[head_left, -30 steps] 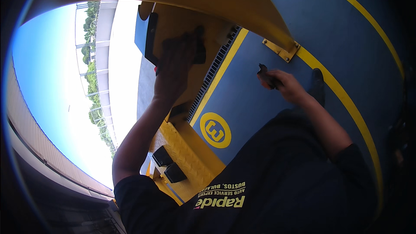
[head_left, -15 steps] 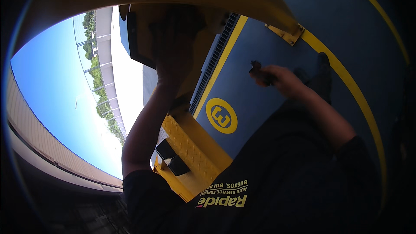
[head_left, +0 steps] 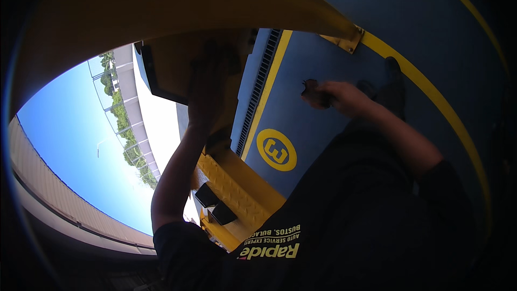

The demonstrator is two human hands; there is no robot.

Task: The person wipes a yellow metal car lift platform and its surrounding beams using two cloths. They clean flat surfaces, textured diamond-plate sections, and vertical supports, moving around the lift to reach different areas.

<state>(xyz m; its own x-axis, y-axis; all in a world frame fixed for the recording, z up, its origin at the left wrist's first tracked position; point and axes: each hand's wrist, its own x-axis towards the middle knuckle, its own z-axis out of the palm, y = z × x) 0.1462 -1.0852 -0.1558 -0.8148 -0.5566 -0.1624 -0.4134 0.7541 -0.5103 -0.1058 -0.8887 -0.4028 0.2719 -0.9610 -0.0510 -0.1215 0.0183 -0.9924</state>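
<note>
My right hand [head_left: 344, 98] is closed round a small dark object [head_left: 310, 91] with a notched end, held above the blue floor. Deep shadow hides what kind of object it is. My left hand [head_left: 207, 89] reaches up to the shaded face of a yellow metal post [head_left: 177, 56]. Its fingers lie in the dark close to that face, and I cannot make out whether they grip anything. Below my left forearm is a yellow step-like tread plate [head_left: 237, 183] with two black blocks [head_left: 215, 205] beside it.
A broad yellow beam [head_left: 177, 5] arches across the top. A bolted yellow foot bracket [head_left: 347, 40] stands on the blue floor [head_left: 318, 134], which has yellow lines, a round yellow mark [head_left: 276, 150] and a dark grate [head_left: 258, 91]. My shoe [head_left: 393, 67] is nearby.
The view has shifted, so the yellow beam and post sit lower in it. My right hand still holds the dark object, slightly further left in the picture. My left hand stays up at the post.
</note>
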